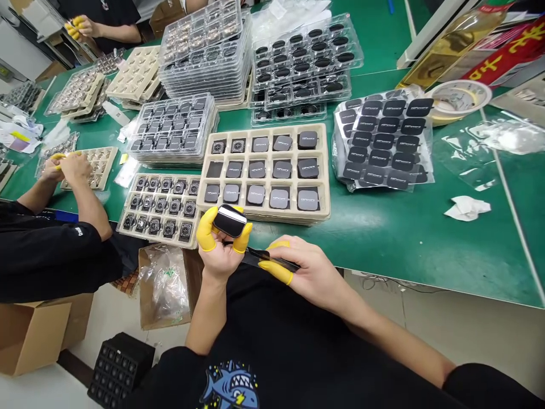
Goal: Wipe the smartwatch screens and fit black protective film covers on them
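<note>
My left hand, with yellow finger cots, grips a smartwatch body by its edges. Its glossy black face is turned up and carries a bright reflection. In my right hand, also with yellow finger cots, a flat black strip is pinched between thumb and fingers. The strip reaches left to just below the watch; whether the two touch I cannot tell. Right behind my hands lies a beige tray of watches, most under dark printed squares, with bare backs showing in two cells. Left of it is another tray of watches, backs up.
Stacked clear trays stand at the back. Sheets of black stickers, a tape roll and crumpled paper lie to the right. A co-worker's hands work at the left. A cardboard box sits below the table.
</note>
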Demonstrator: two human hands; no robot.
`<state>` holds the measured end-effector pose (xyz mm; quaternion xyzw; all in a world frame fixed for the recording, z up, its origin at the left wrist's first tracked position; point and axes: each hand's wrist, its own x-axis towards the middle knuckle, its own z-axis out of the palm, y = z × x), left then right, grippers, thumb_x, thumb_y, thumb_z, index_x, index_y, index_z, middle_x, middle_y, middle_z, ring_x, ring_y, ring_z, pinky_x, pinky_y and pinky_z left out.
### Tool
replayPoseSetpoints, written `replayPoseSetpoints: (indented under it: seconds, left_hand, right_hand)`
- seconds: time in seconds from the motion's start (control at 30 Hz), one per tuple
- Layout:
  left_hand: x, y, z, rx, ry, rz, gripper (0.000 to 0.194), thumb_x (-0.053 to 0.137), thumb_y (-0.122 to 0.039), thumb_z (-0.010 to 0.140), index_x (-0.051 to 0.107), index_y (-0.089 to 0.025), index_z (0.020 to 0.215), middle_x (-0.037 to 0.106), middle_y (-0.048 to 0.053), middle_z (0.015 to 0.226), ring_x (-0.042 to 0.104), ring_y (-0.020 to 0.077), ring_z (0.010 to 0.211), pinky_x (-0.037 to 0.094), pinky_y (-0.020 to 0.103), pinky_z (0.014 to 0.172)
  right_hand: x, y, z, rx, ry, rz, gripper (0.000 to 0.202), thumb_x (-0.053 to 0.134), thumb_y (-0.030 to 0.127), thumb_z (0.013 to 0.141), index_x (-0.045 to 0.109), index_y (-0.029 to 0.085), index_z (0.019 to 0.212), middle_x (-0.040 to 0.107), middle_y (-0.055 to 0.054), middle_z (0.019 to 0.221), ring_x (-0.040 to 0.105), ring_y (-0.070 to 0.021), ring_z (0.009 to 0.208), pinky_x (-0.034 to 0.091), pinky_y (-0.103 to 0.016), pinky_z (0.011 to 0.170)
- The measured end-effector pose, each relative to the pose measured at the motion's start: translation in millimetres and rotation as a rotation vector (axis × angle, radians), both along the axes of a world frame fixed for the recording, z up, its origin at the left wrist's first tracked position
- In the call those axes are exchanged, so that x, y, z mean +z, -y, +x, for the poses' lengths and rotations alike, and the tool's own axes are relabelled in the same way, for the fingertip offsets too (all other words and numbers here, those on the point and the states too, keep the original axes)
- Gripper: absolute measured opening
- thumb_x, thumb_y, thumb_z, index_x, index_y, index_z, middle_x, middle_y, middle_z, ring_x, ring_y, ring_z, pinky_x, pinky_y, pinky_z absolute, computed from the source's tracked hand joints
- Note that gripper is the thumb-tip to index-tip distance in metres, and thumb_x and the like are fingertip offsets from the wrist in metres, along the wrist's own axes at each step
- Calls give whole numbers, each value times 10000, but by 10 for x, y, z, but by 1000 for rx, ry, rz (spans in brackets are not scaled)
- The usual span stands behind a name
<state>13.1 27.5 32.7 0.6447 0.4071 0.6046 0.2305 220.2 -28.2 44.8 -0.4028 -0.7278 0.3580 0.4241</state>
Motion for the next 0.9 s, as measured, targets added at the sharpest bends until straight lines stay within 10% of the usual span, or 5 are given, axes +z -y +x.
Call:
replayPoseSetpoints:
  seconds: [0.6,0.9]
  left_hand:
    - [-16,-70,125,-37,-75,182,768,907,-478,964,526,-240,1587,887,126,1182,870,150,772,710,216,747]
    - [-111,16,170,-125,134,-62,614,850,-428,1018,546,-312,1538,899,98,1237,881,180,743,728,266,695]
  right_hand:
    - [-66,-9,59,186,76,-334,584,516,682,1156,736,220,874,705,-61,844,615,-195,756,465,-316,685]
    - [-73,-91,99,279,11,-386,716,353,772,1164,727,207,931,707,-69,904,613,-189,804,456,-318,734]
